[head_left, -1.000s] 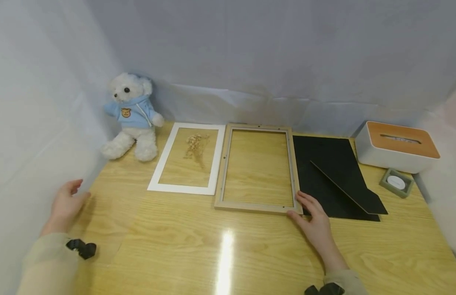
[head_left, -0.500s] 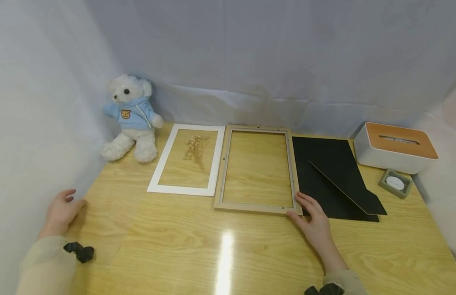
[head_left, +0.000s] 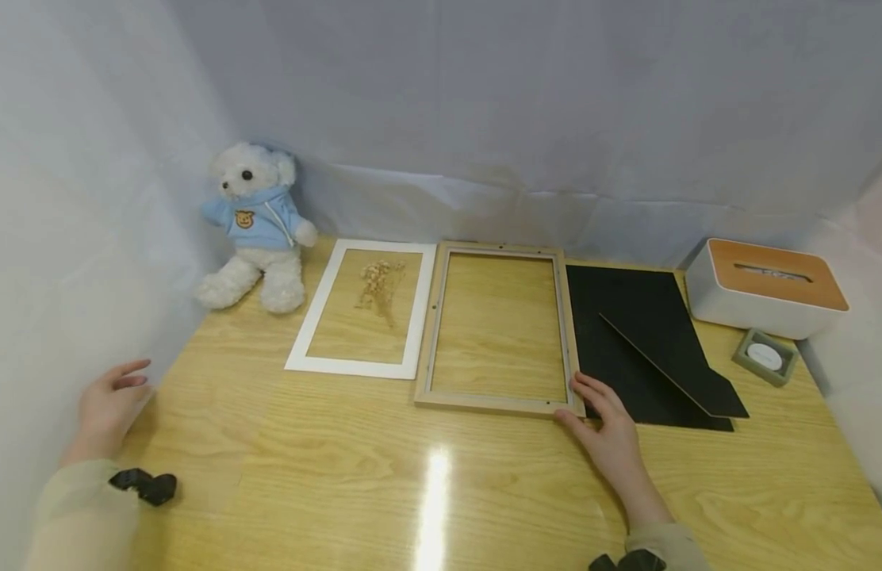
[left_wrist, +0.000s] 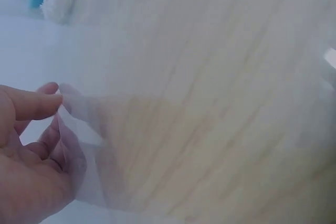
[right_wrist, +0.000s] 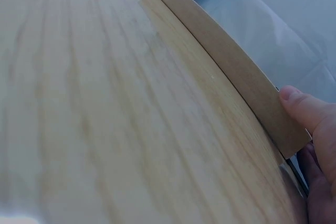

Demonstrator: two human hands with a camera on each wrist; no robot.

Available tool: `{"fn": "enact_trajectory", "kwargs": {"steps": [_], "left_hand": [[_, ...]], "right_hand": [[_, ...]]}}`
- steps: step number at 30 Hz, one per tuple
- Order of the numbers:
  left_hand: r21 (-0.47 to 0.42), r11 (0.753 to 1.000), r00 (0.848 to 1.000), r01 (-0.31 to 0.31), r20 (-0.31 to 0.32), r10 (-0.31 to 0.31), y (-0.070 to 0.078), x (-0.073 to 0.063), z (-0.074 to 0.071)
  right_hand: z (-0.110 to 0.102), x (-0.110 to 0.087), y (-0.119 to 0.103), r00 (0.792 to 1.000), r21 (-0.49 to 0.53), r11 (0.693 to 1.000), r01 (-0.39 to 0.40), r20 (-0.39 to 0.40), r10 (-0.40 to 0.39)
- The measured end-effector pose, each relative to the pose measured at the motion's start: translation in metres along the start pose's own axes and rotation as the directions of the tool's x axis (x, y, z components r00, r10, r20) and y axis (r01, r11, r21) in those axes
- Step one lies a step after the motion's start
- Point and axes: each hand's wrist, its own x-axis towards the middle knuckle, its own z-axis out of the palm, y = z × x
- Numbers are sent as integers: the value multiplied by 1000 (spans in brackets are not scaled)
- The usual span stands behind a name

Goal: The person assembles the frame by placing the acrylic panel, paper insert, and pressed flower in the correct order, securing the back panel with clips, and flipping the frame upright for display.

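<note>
My left hand (head_left: 109,408), at the table's left side, pinches the edge of a clear sheet (left_wrist: 136,145) between thumb and fingers. In the left wrist view the sheet mirrors the fingertips; its outline is faint in the head view. My right hand (head_left: 608,428) grips the near right corner of a wooden picture frame (head_left: 498,408), thumb on the front edge and fingers at the right side. The frame lies flat, with bare wood showing through it. Left of it lies a white mat (head_left: 358,367) around a dried flower bunch (head_left: 378,287).
A black backing board (head_left: 626,293) with its stand flap (head_left: 687,369) raised lies right of the frame. Beyond it are a tissue box (head_left: 769,293) and a small green dish (head_left: 765,357). A white teddy bear (head_left: 258,218) sits at the back left against the curtain (head_left: 484,103).
My left hand has shifted left, carrying the clear sheet's edge with it. The right hand stays on the frame corner, and the other objects have not moved.
</note>
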Motion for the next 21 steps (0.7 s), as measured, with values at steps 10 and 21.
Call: {"fn": "enact_trajectory", "kwargs": {"steps": [10, 21], "left_hand": [[-297, 953, 997, -56, 30, 68, -5, -8, -10], [-371, 929, 1000, -12, 8, 17, -4, -12, -20]], "right_hand": [[1, 0, 0, 1000, -2, 1000, 9, -6, -9], [1, 0, 0, 1000, -4, 1000, -8, 0, 8]]}}
